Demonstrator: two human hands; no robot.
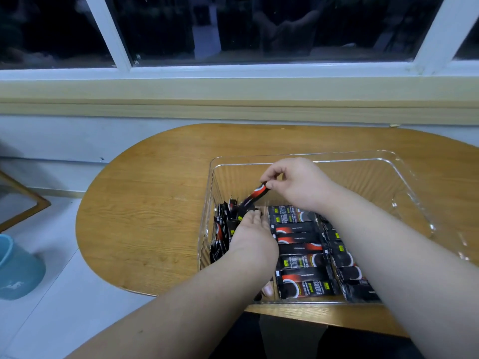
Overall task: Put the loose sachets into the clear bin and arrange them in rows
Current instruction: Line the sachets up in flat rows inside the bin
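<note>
A clear plastic bin (388, 177) stands on the right half of the wooden table. Inside it lie several black and red sachets (300, 257), stacked flat in a row down the middle, with more under my right forearm. A bunch of sachets (220, 229) stands on edge against the bin's left wall. My right hand (298, 182) pinches the top end of one tilted black and red sachet (255, 194) above that bunch. My left hand (251, 237) is in the bin with straight fingers pressing against the upright bunch.
The oval wooden table (145, 211) sits against a wall under a window sill (233, 99). A teal container (18, 270) stands on the floor at the left. A wooden frame (28, 203) leans at the far left.
</note>
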